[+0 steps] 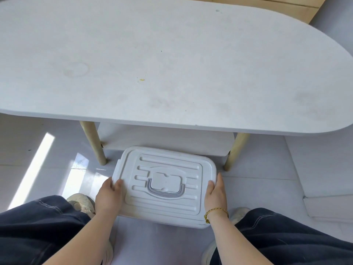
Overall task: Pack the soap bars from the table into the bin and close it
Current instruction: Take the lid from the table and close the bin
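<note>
A white plastic bin (164,219) stands on the floor in front of the table, between my knees. Its ribbed white lid (168,165) with a grey folding handle (165,194) lies on top and covers the bin. My left hand (109,196) grips the lid's left edge, thumb on top. My right hand (215,196), with a gold bracelet at the wrist, holds the lid's right edge. No soap bars show; the bin's inside is hidden by the lid.
The white oval table (172,64) fills the upper view, with a small yellow speck (142,79) on it. Its lower shelf (166,140) and two wooden legs (93,142) stand just behind the bin. A white box (328,205) sits on the floor at right.
</note>
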Motion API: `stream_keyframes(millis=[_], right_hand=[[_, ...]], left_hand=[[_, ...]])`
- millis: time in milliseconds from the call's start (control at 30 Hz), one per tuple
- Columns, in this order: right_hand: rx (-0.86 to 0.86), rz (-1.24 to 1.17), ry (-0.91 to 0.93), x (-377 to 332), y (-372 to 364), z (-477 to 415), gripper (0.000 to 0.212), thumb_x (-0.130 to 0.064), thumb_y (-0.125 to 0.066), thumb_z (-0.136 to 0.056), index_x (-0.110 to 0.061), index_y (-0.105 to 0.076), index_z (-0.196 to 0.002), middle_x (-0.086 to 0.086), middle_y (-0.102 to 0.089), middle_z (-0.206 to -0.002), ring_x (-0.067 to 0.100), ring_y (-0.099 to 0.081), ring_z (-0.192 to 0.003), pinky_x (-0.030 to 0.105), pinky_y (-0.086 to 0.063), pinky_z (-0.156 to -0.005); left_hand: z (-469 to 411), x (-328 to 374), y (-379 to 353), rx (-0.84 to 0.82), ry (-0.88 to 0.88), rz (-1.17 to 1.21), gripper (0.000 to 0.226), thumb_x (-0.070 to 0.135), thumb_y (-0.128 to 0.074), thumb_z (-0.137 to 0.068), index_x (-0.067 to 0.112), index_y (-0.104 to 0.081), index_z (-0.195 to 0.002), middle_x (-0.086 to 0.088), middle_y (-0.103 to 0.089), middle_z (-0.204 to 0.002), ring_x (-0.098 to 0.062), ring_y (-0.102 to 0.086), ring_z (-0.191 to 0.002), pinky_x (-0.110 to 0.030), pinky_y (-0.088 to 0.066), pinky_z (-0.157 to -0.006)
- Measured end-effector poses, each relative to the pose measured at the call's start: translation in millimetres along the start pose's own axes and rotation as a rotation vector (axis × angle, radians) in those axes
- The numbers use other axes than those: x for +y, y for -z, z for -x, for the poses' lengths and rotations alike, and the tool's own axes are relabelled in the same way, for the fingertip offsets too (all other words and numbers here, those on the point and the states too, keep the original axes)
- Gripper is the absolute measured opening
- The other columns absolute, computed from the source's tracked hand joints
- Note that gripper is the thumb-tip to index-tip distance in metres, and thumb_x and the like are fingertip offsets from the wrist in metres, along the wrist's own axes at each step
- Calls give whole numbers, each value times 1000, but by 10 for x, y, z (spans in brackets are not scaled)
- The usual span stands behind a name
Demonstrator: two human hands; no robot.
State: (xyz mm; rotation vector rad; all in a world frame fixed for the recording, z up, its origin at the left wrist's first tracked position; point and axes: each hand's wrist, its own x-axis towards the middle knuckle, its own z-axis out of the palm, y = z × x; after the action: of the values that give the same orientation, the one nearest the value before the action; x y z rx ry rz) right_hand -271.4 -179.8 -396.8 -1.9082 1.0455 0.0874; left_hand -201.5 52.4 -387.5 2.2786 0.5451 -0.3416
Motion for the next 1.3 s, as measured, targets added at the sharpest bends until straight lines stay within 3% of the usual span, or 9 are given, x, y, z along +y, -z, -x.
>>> stream_keyframes(millis=[200, 267, 367, 533, 733, 833, 900, 1100, 1300], right_hand=[[18, -59, -39, 12, -17, -37, 50, -22, -33, -98, -15, -18, -145, 9, -30, -150, 26, -32, -136, 35, -30, -108], [24, -199, -129, 7, 11, -14, 62, -26, -44, -94, -17, -12, -146, 7, -21, -154, 25, -27, -139, 38, -27, -111], [-30, -426, -435, 40, 98, -2, 88, -42, -59, -83, -19, -3, -147, 8, -18, -155, 29, -27, -138, 44, -28, -111], [-113, -372, -506, 60, 176, -29, 87, -46, -60, -81, -11, -14, -146, 11, -27, -151, 31, -32, -135, 43, -31, -107], [17, -337, -413, 12, 156, -42, 77, -31, -69, -78, -7, -29, -140, 15, -36, -145, 32, -44, -125, 43, -39, -102], [83, -246, -310, 0, 116, -34, 28, -27, -68, -79, -6, -53, -90, 21, -55, -120, 28, -55, -87, 34, -46, -75], [89, -208, -261, 3, 92, -20, 26, -28, -65, -82, -9, -48, -75, 18, -57, -106, 25, -52, -79, 31, -43, -71], [112, 10, -168, -2, 25, 43, 50, -36, -47, -92, -3, -41, -128, 21, -62, -110, 32, -58, -90, 31, -42, -72], [148, 183, -132, -21, -18, 49, 45, -35, -38, -95, -1, -41, -124, 25, -63, -109, 40, -60, -96, 40, -48, -77]], left_hand=[[-94, -58, 75, -129, 10, 116, 19, 19, -45, -92, 4, -53, -83, -5, -47, -71, -25, -44, -79, -34, -33, -59], [-141, -88, 140, -213, 138, 269, 19, 24, -50, -90, 13, -57, -104, -7, -57, -98, -28, -51, -97, -36, -44, -77], [-156, -113, 188, -401, 354, 538, 55, 33, -57, -86, 12, -39, -134, -10, -50, -134, -31, -50, -119, -44, -39, -103], [-190, -76, 192, -555, 446, 614, 46, 33, -57, -85, 8, -53, -122, -14, -62, -117, -30, -58, -103, -39, -47, -86], [-231, -90, 180, -382, 362, 572, 56, 19, -65, -81, 5, -43, -130, -14, -58, -120, -33, -58, -104, -45, -43, -98], [-222, -23, 183, -240, 248, 475, 37, 11, -69, -77, 6, -54, -111, -13, -63, -105, -30, -58, -92, -37, -46, -83], [-192, 23, 184, -193, 185, 411, 26, 11, -69, -77, 7, -58, -100, -5, -62, -83, -27, -55, -84, -32, -42, -72], [-95, 20, 100, -22, 68, 312, 11, 19, -58, -85, 9, -56, -82, 1, -49, -64, -22, -45, -67, -30, -33, -55], [-57, 22, 38, 34, 37, 321, 18, 19, -54, -86, 12, -47, -71, 4, -41, -56, -11, -37, -53, -26, -30, -50]])
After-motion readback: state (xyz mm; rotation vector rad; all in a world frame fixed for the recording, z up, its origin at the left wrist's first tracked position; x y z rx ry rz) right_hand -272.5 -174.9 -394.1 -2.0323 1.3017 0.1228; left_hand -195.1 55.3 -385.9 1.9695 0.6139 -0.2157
